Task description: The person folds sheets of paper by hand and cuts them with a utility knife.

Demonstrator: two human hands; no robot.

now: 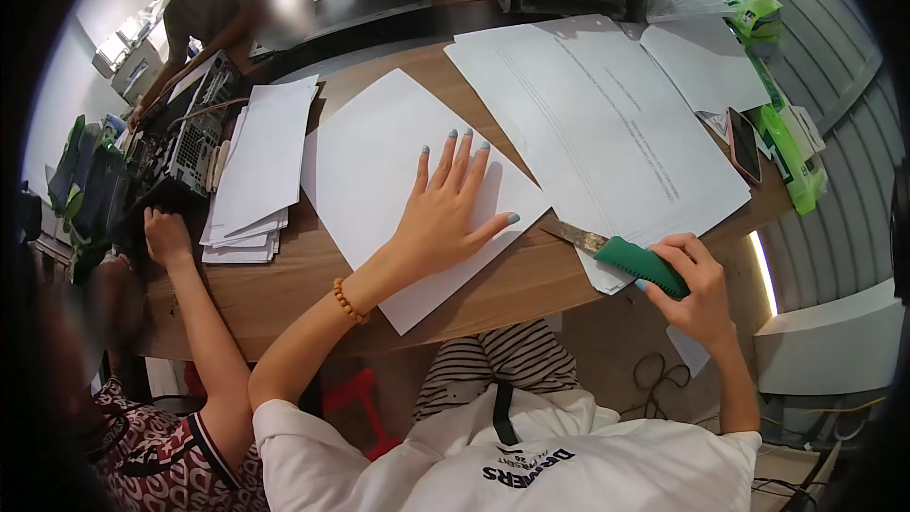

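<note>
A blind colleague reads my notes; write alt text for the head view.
A person's right hand holds a green-handled knife at the table, left hand spread on white paper. A printed sheet lies to the right, a paper stack to the left.

Matt paper sheet, ridged plastic knife handle

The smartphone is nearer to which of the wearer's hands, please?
The right hand, gripping a knife, is below the smartphone in view; the left hand lies farther off, on white paper.
</note>
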